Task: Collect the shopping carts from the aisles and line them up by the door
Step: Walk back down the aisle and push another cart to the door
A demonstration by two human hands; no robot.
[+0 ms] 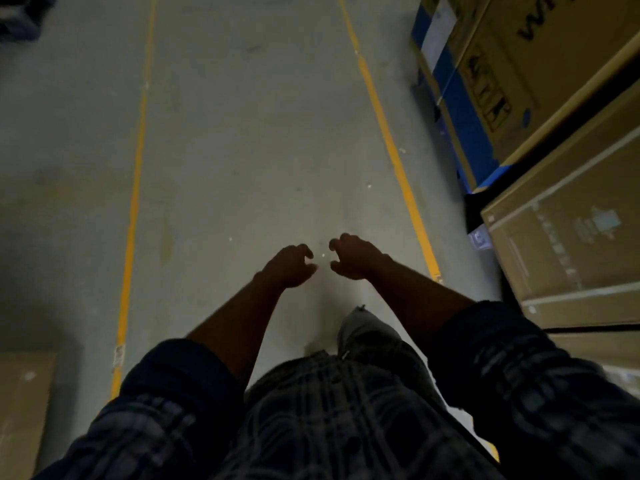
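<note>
No shopping cart is in view. My left hand (pixel 289 266) and my right hand (pixel 351 256) are held out in front of me, close together over the grey concrete floor (pixel 249 150). The fingers of both hands hang loosely curled and hold nothing. A small gap separates the two hands. My dark plaid sleeves and shirt fill the bottom of the view.
Two yellow floor lines, one on the left (pixel 133 209) and one on the right (pixel 391 143), border the aisle lane. Large cardboard boxes (pixel 554 81) and more cardboard boxes (pixel 571 258) are stacked along the right. Another box (pixel 24 410) sits at the lower left. A dark object (pixel 20 15) lies at top left.
</note>
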